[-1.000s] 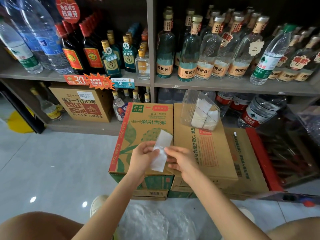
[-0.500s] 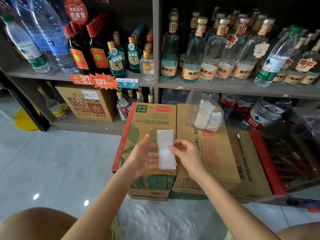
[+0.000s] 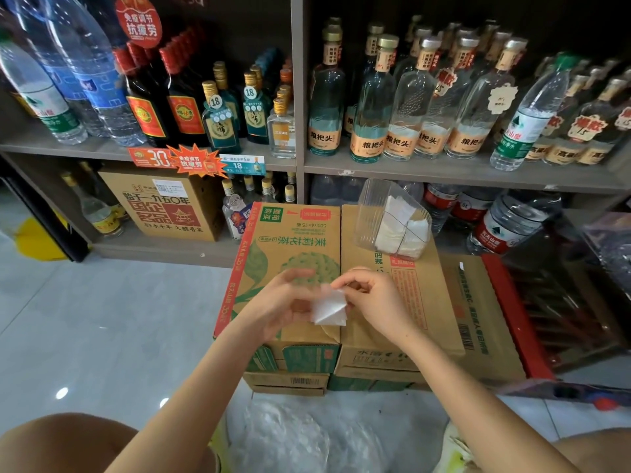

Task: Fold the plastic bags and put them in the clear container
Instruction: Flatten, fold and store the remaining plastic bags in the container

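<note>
plastic bag [image 3: 329, 307] in front of clear container [image 3: 392, 216] | likely light, limp, slippery | your left hand [image 3: 290, 303] and right hand [image 3: 375, 298] grip: pinching it | hold folded edges

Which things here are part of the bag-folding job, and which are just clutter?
Job: bag pinched between left hand and right hand; clear container holding folded bags; loose bags on the floor.
Clutter: shelf bottles; cartons under the container; price tags.

i'm in a shop: shelves [image 3: 444, 172] of bottled liquor [image 3: 372, 107] and water [image 3: 526, 121], price tags [image 3: 198, 162] on the edge, stock cartons [image 3: 290, 247] on the floor.
</note>
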Demonstrator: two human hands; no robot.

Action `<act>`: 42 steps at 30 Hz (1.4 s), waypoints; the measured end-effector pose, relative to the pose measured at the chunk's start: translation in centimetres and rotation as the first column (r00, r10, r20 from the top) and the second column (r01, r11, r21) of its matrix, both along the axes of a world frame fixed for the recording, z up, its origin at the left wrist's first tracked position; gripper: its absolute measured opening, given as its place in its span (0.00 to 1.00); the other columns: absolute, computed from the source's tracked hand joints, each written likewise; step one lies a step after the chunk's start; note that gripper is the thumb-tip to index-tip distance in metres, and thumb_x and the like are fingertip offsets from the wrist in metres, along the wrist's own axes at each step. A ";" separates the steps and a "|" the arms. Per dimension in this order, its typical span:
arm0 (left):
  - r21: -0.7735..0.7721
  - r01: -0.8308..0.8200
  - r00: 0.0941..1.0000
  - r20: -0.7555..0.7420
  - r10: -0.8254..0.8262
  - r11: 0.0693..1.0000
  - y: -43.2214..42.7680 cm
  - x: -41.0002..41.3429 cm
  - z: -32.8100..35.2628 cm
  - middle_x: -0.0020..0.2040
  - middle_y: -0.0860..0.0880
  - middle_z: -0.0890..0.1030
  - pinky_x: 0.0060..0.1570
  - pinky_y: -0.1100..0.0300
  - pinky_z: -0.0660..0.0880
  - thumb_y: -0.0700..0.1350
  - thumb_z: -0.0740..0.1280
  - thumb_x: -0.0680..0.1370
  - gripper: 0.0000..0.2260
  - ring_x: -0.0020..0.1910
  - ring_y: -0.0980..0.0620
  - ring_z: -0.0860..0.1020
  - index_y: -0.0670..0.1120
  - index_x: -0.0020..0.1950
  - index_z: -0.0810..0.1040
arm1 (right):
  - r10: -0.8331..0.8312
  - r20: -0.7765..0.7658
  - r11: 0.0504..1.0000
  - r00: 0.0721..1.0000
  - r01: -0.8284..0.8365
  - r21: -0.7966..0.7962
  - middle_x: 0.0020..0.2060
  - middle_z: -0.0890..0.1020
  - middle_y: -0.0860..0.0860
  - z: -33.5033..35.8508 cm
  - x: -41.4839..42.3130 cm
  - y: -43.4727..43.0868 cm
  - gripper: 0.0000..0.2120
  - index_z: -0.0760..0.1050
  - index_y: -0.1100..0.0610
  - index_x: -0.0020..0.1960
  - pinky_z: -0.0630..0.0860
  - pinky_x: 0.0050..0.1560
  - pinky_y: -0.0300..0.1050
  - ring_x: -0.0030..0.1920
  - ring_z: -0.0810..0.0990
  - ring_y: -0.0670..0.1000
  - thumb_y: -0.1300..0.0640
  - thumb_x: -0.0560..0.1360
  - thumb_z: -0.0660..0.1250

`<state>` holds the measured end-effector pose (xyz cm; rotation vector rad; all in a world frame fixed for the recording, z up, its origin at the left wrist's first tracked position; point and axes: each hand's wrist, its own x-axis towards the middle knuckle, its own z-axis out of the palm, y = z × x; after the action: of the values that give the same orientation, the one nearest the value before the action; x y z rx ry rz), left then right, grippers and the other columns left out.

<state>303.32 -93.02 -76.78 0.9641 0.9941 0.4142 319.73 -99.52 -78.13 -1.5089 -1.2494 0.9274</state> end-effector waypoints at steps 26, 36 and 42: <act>0.535 0.217 0.972 -0.197 -0.129 0.816 2.6 8.7 0.2 0.46 0.48 0.81 0.41 0.68 0.75 0.38 0.78 0.68 0.30 0.39 0.57 0.77 0.49 0.66 0.72 | -0.373 -0.427 0.926 0.824 0.300 -0.229 0.37 0.84 0.53 1.2 7.8 1.3 0.03 0.79 0.63 0.44 0.78 0.35 0.39 0.36 0.82 0.47 0.67 0.74 0.67; 0.541 0.024 0.973 -0.206 0.105 0.841 8.6 14.2 0.1 0.72 0.52 0.68 0.67 0.53 0.64 0.57 0.71 0.74 0.31 0.71 0.51 0.66 0.55 0.74 0.64 | -0.582 -0.280 0.810 0.763 0.516 -0.279 0.39 0.80 0.45 1.6 16.3 5.1 0.05 0.79 0.58 0.50 0.66 0.35 0.33 0.42 0.76 0.44 0.63 0.74 0.70; 0.471 -0.024 0.996 -0.060 0.059 0.882 8.7 15.3 -0.1 0.54 0.61 0.74 0.42 0.75 0.71 0.44 0.71 0.76 0.25 0.49 0.65 0.76 0.56 0.69 0.65 | -0.625 -0.158 0.771 0.765 0.572 -0.281 0.47 0.81 0.49 -0.7 17.6 7.5 0.11 0.80 0.59 0.54 0.71 0.43 0.36 0.48 0.77 0.47 0.61 0.72 0.72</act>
<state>318.60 -84.33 -76.84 1.4057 1.0010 0.6809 337.33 -92.02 -78.86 -1.7544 -0.4252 0.7868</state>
